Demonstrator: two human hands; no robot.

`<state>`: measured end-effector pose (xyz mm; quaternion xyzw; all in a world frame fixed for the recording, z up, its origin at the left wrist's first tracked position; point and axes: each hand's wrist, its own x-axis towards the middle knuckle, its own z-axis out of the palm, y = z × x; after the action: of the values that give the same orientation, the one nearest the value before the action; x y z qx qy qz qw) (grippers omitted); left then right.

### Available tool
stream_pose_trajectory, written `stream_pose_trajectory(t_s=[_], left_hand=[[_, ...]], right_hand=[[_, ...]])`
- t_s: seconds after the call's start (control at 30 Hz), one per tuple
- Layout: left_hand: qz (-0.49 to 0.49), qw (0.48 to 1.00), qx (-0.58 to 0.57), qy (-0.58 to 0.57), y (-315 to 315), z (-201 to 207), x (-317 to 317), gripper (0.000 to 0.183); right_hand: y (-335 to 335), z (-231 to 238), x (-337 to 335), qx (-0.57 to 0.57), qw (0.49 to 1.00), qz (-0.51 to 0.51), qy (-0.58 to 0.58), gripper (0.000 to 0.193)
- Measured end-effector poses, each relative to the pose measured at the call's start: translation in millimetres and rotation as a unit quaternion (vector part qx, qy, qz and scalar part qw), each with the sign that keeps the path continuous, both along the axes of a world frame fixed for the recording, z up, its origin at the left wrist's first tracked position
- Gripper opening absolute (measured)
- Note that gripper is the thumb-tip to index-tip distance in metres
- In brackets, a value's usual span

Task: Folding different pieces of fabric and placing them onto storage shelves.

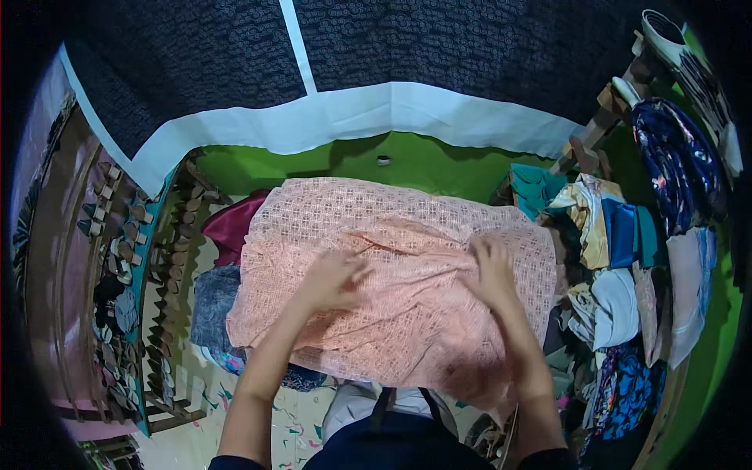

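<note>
A peach-pink cloth point(407, 294) with a lacy woven grid lies spread across the surface before me. Its middle is wrinkled, with folds running between my two hands, and its near right part hangs lower in a bunch. Over the left middle of the cloth is my left hand point(335, 280), slightly blurred, its fingers apart and bent with nothing held. My right hand point(493, 270) rests on the right part, fingers spread and touching the fabric. What lies under the cloth is mostly hidden. Maroon satin point(233, 227) and grey-blue fabric point(211, 307) stick out on its left.
On the right are heaped a teal cloth point(536, 188), yellowish satin point(583, 207), white cloth point(615, 307) and blue floral fabric point(633, 388). A wooden rack point(178, 251) stands left. A dark curtain point(439, 55) hangs ahead. Coloured scraps lie on the floor point(294, 427).
</note>
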<state>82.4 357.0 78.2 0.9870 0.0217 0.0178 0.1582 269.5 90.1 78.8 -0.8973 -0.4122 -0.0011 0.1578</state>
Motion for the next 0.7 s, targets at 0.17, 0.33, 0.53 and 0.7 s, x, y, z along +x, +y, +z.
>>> stream_pose_trajectory(t_s=[0.17,0.33,0.53,0.7], left_hand=[[-0.100,0.992,0.056,-0.046,-18,-64,-24,0.040],[-0.020,0.987,-0.080,0.136,-21,-41,-24,0.037],[-0.034,0.993,0.002,0.116,-4,-77,-68,0.046],[0.164,0.940,-0.237,0.184,17,14,-35,0.040]], right_hand=[[-37,2,-80,-0.087,0.983,0.162,0.003,0.070],[-86,-17,-48,-0.091,0.973,0.201,0.062,0.048],[-84,62,-11,-0.161,0.804,0.147,0.553,0.034],[-95,72,13,0.096,0.878,0.216,0.415,0.040]])
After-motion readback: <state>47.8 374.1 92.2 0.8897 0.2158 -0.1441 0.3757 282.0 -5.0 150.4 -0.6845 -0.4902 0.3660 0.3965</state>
